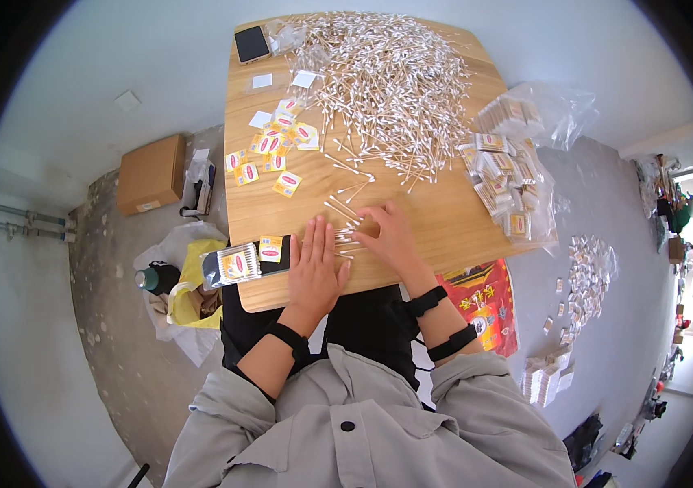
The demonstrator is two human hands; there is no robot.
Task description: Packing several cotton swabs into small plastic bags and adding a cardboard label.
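Fingers (319,237) of the left hand (318,272) are laid straight and nearly together, palm down, over cotton swabs (346,237) near the close edge of the wooden table (452,224), seemingly so that rolling is prevented. By the right hand (394,237), thumb and forefinger are curved to a narrow gap at the swabs' right ends, apparently as a stop; whether any is pinched cannot be told. A clear swab packet (231,265) is placed at the left edge, while the large swab heap (395,89) is kept farther off, presumably within reach.
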